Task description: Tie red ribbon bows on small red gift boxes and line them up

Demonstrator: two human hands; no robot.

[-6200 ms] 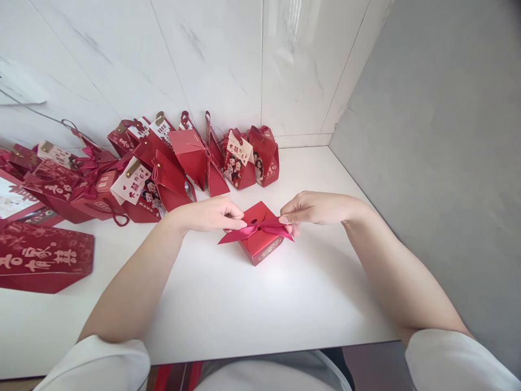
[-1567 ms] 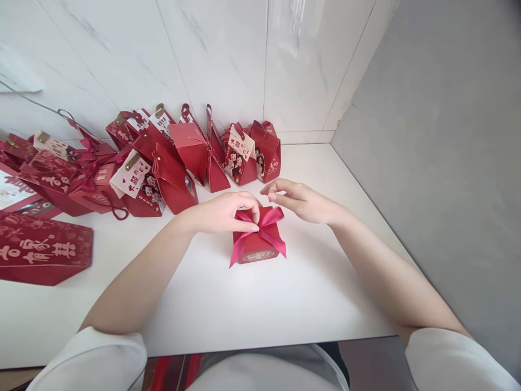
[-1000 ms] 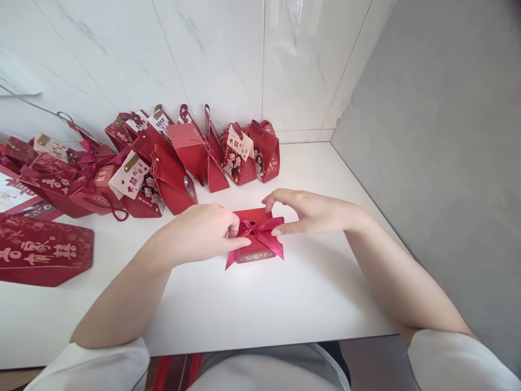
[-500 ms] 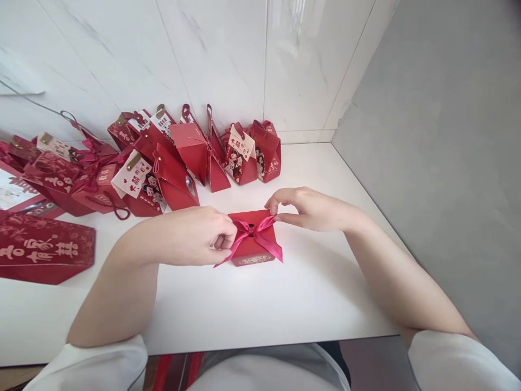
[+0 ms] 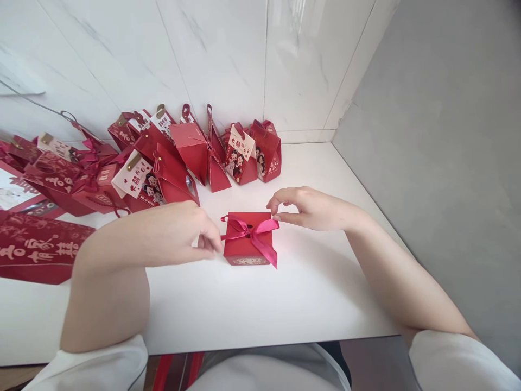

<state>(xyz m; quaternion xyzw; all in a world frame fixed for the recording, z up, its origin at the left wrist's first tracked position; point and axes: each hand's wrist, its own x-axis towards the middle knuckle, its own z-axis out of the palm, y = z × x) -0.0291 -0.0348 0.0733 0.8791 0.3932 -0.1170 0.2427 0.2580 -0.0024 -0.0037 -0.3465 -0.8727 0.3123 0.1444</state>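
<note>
A small red gift box (image 5: 248, 251) sits on the white table in front of me, a pink satin ribbon (image 5: 264, 245) tied in a bow across its top. One tail hangs over the front right of the box. Left of the box, my left hand (image 5: 185, 236) is closed with bent fingers, and the ribbon's left tail stretches out to its fingertips. At the upper right corner, my right hand (image 5: 303, 209) pinches the edge of the bow's right loop between thumb and index finger. A small ribbon loop shows at the box's back left corner.
Several red gift boxes (image 5: 193, 149) with handles and ribbons stand along the marbled wall (image 5: 220, 60). A larger dark red box (image 5: 40, 247) lies at the left, partly behind my left arm. A grey panel (image 5: 431, 141) borders the white table (image 5: 260, 309) on the right.
My left hand has moved left, away from the bow, drawing the left tail out sideways. The box has shifted slightly left. My right hand has barely moved.
</note>
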